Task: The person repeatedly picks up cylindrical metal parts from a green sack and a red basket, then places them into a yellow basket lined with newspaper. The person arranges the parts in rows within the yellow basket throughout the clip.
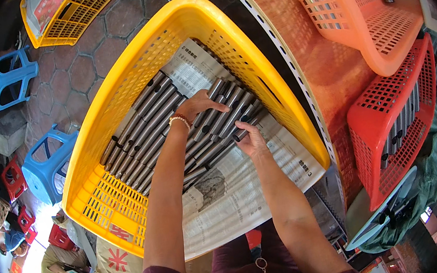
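Observation:
A large yellow plastic basket [193,9] holds rows of shiny metal tubes [152,107] with dark holes, lying side by side on sheets of newspaper [245,179]. My left hand [198,107], with a beaded bracelet at the wrist, rests over the tubes near the middle. Its thumb is stretched out apart from the fingers, whose tips are partly hidden. Just to the right and nearer, my right hand [253,140] is closed around the near end of a metal tube [240,134] at the edge of the pile.
On the right, an orange basket [384,64] and a red basket [363,135] hold more tubes. A perforated metal strip [290,65] edges the surface beside the yellow basket. Blue stools [43,174] stand on the tiled floor [77,72] at left, with people farther off.

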